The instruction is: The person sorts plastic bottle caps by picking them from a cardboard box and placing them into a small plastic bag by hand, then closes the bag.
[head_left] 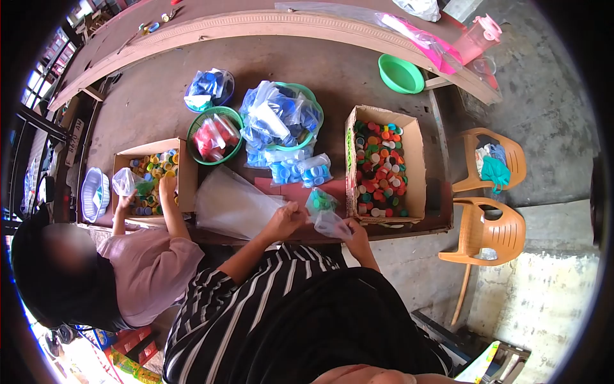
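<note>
In front of my body, a small clear plastic bag [329, 223] with green bottle caps [323, 201] at its far end hangs over the table's near edge. My right hand [356, 235] is closed on the bag's gathered end. To its left, my left hand [288, 222] is closed with its fingertips close by the bag's side; what they pinch, if anything, does not show. Beneath and left of that hand lies a stack of flat clear plastic bags [230, 201]. A cardboard box [417, 160] of loose mixed-colour bottle caps [380, 169] stands just beyond my right hand.
At left, a person [150, 272] holds a bag over another box [187, 173] of caps. Beyond are a green basket [238, 118] of red bags, bagged blue caps [275, 118], and a green basin [401, 73]. Orange chairs [470, 233] stand right of the table.
</note>
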Demonstrator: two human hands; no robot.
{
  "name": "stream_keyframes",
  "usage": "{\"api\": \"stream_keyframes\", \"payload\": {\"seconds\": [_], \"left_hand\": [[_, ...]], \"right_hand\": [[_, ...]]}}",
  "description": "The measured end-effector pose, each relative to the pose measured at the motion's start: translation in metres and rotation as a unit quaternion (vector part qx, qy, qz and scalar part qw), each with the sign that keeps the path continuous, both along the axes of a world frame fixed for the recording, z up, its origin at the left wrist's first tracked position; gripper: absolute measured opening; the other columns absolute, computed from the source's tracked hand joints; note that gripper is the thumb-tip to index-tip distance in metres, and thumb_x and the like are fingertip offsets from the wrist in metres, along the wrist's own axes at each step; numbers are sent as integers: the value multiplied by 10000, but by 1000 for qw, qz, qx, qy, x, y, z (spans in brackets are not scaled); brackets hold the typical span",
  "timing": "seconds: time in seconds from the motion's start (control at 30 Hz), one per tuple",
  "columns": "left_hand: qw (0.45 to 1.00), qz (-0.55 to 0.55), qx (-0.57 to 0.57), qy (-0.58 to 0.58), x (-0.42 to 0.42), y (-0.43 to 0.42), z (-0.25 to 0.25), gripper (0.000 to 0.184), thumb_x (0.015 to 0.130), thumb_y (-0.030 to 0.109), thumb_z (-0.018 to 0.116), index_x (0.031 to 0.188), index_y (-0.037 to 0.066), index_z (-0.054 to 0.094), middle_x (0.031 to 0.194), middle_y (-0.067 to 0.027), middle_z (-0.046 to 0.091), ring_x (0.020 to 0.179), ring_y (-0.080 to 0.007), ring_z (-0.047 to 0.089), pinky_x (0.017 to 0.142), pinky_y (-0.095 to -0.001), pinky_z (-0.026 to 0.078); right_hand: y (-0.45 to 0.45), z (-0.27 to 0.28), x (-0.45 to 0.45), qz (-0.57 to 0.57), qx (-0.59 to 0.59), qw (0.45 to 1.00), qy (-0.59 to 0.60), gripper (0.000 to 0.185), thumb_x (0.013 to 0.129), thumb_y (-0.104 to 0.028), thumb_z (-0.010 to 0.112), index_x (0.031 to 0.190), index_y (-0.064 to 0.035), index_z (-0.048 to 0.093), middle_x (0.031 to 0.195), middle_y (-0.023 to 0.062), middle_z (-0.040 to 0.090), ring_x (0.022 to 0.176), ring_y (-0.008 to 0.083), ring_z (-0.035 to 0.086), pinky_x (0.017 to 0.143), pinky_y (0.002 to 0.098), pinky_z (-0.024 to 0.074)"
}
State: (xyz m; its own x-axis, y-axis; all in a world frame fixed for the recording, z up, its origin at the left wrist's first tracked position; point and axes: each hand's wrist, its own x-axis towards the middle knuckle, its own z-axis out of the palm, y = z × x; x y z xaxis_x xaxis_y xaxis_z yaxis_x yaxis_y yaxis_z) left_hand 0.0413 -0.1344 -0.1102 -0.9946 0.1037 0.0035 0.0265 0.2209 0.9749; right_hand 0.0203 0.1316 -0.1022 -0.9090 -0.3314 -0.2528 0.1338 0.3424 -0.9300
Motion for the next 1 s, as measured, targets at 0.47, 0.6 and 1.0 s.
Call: {"api": "stream_keyframes", "payload": {"seconds": [0.47, 0.6, 1.0], "left_hand": [[975, 10, -104, -194, 50, 24, -56, 328, 935, 307, 627, 822, -1, 645, 762, -181, 690, 735, -330, 684, 677, -428, 509], [980, 31, -109, -166, 55, 24, -65, 308, 923, 285, 623, 845, -12, 654, 760, -186, 681, 716, -319, 669, 672, -427, 502], [979, 32, -122, -157, 65, 20, -70, 266, 877, 251, 658, 881, -15, 648, 867, -208, 661, 833, -369, 650, 761, -457, 504]], "right_hand": [[-3, -71, 53, -88, 148, 984, -47, 537, 903, -321, 714, 1298, -7, 529, 1161, 169, 614, 913, 232, 626, 848, 380, 493], [-12, -43, 58, -52, 178, 964, 193, 764, 860, -377, 735, 1445, -33, 383, 1443, 220, 404, 1206, 351, 499, 1017, 459, 402], [-30, -59, 64, 264, 369, 843, 288, 721, 854, -303, 664, 1500, -187, 366, 1587, 62, 294, 1481, 319, 221, 1170, 597, 164]]}}
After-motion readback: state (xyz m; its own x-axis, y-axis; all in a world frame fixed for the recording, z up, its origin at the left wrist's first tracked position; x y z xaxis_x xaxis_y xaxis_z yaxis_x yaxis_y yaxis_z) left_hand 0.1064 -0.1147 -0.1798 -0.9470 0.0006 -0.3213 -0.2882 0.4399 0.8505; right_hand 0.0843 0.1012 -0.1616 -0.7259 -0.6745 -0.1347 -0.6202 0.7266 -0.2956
